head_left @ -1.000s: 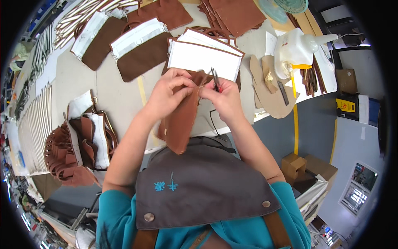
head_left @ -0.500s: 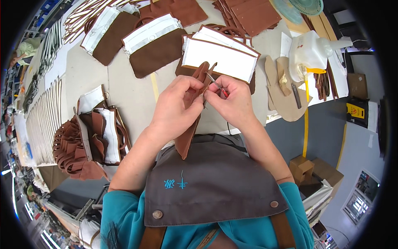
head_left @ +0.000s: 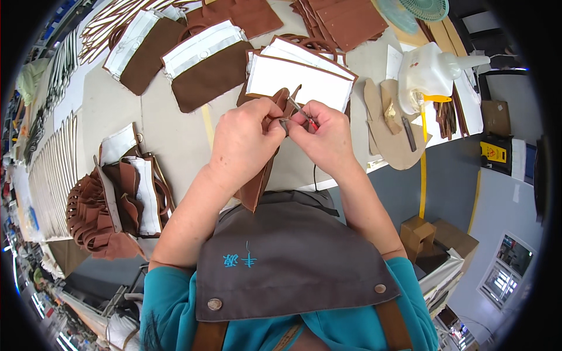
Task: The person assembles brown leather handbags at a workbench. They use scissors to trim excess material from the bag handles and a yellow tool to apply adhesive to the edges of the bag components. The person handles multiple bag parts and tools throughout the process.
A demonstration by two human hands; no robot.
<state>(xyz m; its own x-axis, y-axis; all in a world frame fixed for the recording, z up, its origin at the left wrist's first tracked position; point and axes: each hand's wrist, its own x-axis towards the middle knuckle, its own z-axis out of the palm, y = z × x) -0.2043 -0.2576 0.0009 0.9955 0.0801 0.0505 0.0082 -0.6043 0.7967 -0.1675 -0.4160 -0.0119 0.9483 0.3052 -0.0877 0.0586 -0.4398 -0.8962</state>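
Observation:
My left hand [head_left: 243, 137] pinches a folded brown leather piece [head_left: 256, 182], whose lower end hangs toward my apron and whose upper tip sticks out above my fingers. Close beside it, my right hand [head_left: 326, 134] is closed round a small tool with a slim metal end and a red handle [head_left: 314, 124]; its exact kind is hard to make out. The metal end lies against the leather's upper part. Thumbs and fingertips of both hands nearly meet there, hiding part of the leather edge. Just beyond lie stacked white-faced brown panels [head_left: 301, 82].
Brown bag panels with white strips [head_left: 205, 58] lie at the back left, brown leather sheets [head_left: 345, 23] at the back. On the left stands a bundle of brown handled parts [head_left: 99, 210]. A white plastic bottle [head_left: 422, 73] and tan pieces [head_left: 395, 143] are on the right.
The whole view has shifted slightly, so the table things sit a little further left. My fingertips have drawn closer together on the leather; both hands keep their holds.

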